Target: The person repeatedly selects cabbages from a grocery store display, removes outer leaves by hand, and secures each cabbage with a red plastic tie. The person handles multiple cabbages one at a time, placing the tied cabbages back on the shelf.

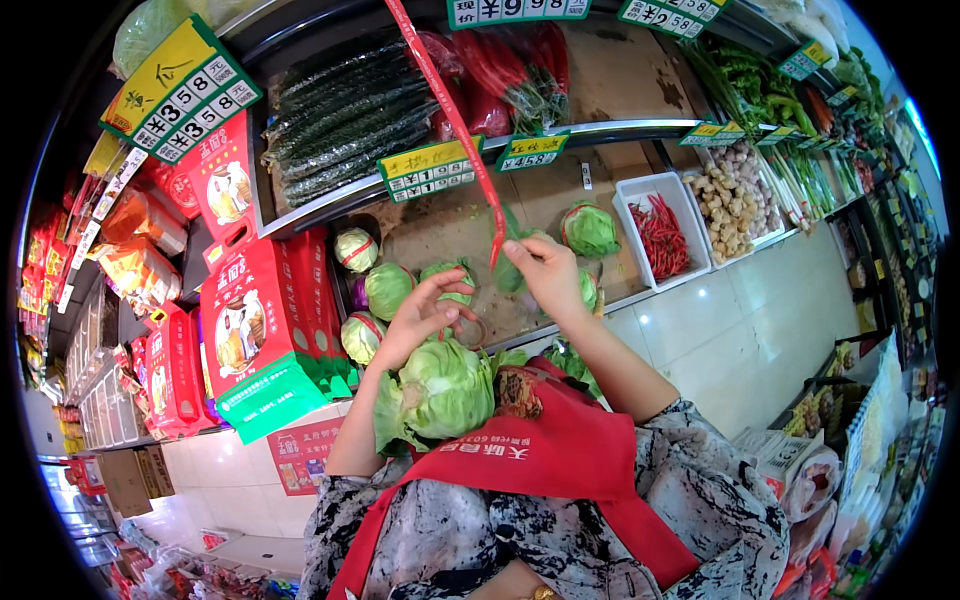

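Observation:
The lower end of a long red printed tape strip (457, 124) is pinched between the thumb and fingers of my right hand (546, 271). It stretches up past the top edge of the view. A leafy head of iceberg lettuce (448, 390) rests in the crook of my left forearm, against my red apron (525, 465). Just above it, my left hand (427, 315) is raised with half-curled fingers apart. A thin brownish loop (476, 334) shows beside those fingers; whether it hangs from them is unclear. Taped heads of lettuce or cabbage (390, 291) lie on the shelf beyond.
Wrapped cucumbers (337, 120) and bagged red peppers (517, 67) fill the upper shelf. A white bin of red chillies (660, 236) stands right, beside ginger (720, 199). Red rice packs (251, 322) stand left. Price tags (431, 169) line the shelf edge.

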`<state>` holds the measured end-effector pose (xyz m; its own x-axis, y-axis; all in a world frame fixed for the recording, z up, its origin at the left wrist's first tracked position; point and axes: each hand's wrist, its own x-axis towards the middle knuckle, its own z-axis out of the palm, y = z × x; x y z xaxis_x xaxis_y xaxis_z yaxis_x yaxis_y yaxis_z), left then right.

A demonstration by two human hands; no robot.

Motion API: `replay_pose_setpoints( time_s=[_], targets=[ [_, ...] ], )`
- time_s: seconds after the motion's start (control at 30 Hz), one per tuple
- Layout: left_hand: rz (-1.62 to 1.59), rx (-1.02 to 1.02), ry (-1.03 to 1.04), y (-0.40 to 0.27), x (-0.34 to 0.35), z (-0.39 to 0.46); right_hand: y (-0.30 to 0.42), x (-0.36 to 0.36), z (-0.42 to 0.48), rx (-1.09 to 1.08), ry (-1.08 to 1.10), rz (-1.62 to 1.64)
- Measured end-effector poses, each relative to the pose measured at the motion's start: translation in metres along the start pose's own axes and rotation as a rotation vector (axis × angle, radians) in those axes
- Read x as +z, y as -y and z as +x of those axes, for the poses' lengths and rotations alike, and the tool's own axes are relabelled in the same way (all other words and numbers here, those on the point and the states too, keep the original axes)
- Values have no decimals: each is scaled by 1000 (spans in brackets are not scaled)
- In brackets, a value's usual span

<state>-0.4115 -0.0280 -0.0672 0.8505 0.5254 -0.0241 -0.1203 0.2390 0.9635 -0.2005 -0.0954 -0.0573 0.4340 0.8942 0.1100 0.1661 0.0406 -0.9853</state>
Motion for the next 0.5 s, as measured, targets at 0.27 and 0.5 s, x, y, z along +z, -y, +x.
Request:
replay_pose_setpoints(
  time_s=[0.27, 0.5],
  targets=[
    [-4, -29, -20, -2, 4, 1, -50, -11, -18, 230, 87, 151],
    [2, -39, -51, 7, 6, 9, 20, -29, -23, -545, 154, -437]
  ],
)
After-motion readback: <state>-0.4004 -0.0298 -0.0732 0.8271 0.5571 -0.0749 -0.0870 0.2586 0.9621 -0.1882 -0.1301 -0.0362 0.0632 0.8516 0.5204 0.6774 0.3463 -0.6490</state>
